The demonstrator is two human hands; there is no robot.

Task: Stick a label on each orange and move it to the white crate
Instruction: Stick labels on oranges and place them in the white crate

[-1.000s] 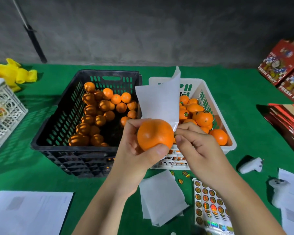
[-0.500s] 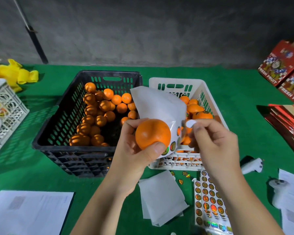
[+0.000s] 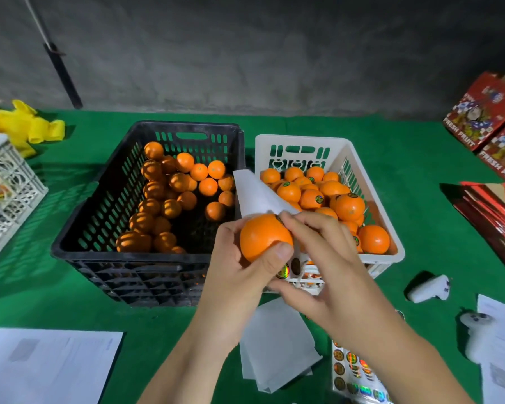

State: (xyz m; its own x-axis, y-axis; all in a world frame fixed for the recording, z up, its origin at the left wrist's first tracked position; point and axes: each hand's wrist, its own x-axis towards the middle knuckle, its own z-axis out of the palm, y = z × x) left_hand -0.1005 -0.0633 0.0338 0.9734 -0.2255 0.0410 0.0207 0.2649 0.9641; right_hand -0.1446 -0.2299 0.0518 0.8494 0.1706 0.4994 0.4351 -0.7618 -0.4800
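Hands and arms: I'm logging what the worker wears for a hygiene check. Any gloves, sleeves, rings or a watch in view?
None show. The left hand and the right hand are bare, with no gloves and no rings on the fingers that show. Both forearms are bare down to the bottom edge of the picture, with no sleeve, watch or wristband in view. Nails look short and unpainted.
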